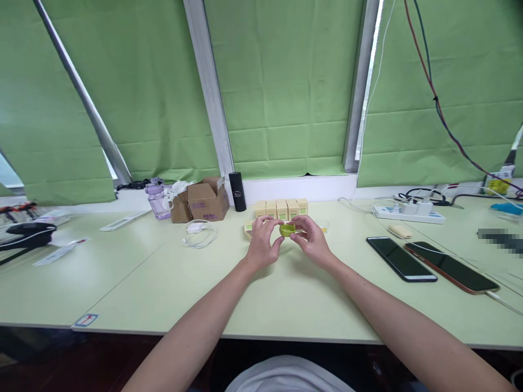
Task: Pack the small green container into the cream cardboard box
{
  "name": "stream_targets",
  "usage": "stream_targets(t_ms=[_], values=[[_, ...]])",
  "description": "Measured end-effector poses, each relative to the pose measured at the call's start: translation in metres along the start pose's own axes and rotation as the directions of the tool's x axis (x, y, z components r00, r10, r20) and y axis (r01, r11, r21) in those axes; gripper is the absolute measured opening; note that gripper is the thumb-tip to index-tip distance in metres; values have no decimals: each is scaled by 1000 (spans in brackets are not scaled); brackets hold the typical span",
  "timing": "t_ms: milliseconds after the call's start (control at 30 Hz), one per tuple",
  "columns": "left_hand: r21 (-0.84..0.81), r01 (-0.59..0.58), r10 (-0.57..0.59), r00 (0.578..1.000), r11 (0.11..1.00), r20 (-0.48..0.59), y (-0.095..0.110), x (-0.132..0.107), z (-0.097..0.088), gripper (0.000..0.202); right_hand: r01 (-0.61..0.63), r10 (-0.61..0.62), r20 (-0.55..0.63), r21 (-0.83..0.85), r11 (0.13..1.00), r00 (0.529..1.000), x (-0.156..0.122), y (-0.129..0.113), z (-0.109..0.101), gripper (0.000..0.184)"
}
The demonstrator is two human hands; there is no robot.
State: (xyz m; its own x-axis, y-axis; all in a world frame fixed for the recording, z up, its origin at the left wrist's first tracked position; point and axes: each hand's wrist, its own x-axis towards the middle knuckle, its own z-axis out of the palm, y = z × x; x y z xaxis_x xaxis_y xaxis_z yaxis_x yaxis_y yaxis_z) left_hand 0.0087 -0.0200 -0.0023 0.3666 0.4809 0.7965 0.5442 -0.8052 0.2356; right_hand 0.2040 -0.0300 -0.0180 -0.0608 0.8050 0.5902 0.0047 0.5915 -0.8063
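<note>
Both my hands meet over the middle of the pale green table [163, 277]. My left hand [263, 242] and my right hand [311, 238] each pinch a small round yellow-green container [287, 230] between their fingertips, just above the tabletop. Right behind it stands a row of several small cream boxes with green labels [281, 208]. Another such box [248, 226] lies flat to the left, partly hidden by my left hand.
Two phones [401, 258] [451, 267] lie to the right, one on a cable. A white power strip [408, 213] sits behind them. To the left are a brown cardboard box [206, 200], a black cylinder [237, 191], a purple bottle [157, 199] and a coiled white cable [200, 233].
</note>
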Motion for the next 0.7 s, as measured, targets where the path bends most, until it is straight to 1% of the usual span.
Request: stream_targets(t_ms=[200, 300, 433, 533, 700], values=[[5, 43, -43, 999, 999, -26, 1, 0, 2, 34, -5, 5, 2, -18, 1000, 1000, -1, 2, 0, 37], [-19, 96, -97, 995, 995, -37, 0, 1, 3, 31, 9, -9, -4, -62, 998, 1000, -1, 0, 0, 36], [-53, 172, -174, 984, 984, -45, -2, 2, 5, 28, 27, -29, -17, -114, 993, 999, -1, -4, 1, 43], [-60, 189, -193, 979, 980, -59, -3, 1, 6, 25, 52, -54, -17, -120, 991, 998, -2, -4, 3, 46], [-74, 220, -226, 971, 973, -83, -4, 2, 8, 19, 56, -59, -19, -118, 991, 998, -2, -2, 5, 43]])
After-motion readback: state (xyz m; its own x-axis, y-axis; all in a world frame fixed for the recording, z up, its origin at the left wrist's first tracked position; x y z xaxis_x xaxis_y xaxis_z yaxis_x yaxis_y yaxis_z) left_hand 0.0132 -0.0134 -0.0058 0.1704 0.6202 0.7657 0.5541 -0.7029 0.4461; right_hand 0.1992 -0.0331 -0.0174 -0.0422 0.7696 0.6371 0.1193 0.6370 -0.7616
